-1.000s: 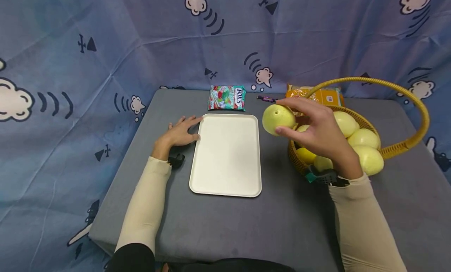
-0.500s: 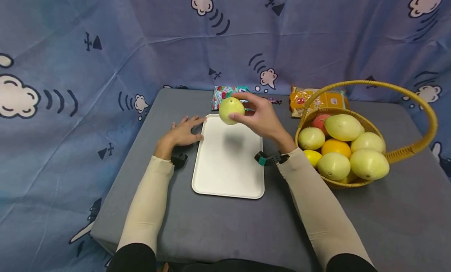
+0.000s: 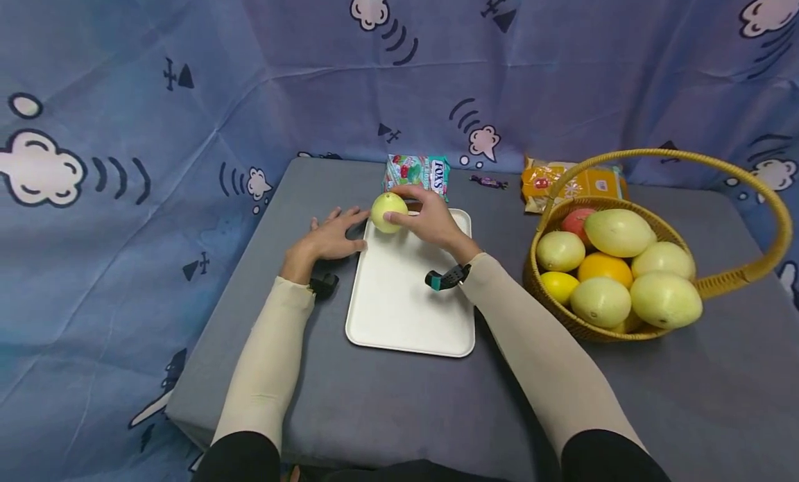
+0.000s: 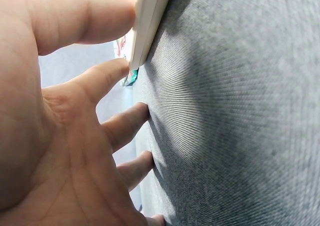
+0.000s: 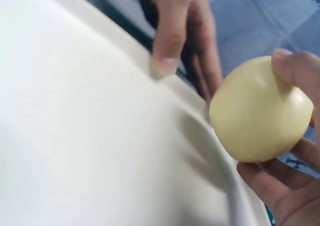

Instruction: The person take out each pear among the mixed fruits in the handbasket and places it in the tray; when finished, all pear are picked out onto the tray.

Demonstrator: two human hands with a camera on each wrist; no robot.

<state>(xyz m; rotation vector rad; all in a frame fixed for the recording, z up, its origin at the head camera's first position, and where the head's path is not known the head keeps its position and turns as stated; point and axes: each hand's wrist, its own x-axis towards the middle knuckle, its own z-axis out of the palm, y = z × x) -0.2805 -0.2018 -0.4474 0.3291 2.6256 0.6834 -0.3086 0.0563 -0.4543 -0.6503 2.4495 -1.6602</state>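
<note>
My right hand pinches a round pale yellow-green fruit between thumb and fingers, over the far left corner of a white rectangular tray. In the right wrist view, the smooth fruit is close above the tray's rim, and its shadow falls on the tray. My left hand lies beside the tray's left edge, fingers spread. The left wrist view shows the thumb and index fingertip at the tray's side, with the other fingertips on the grey cloth.
A yellow wicker basket with a tall handle stands on the right, filled with several pale green fruits, an orange and a reddish fruit. Behind the tray are a FOX'S candy bag, a small purple-wrapped candy and an orange snack bag.
My right hand has carried the fruit left from the basket across to the tray's far left corner and lowered it. The left hand has stayed at the tray's edge.
</note>
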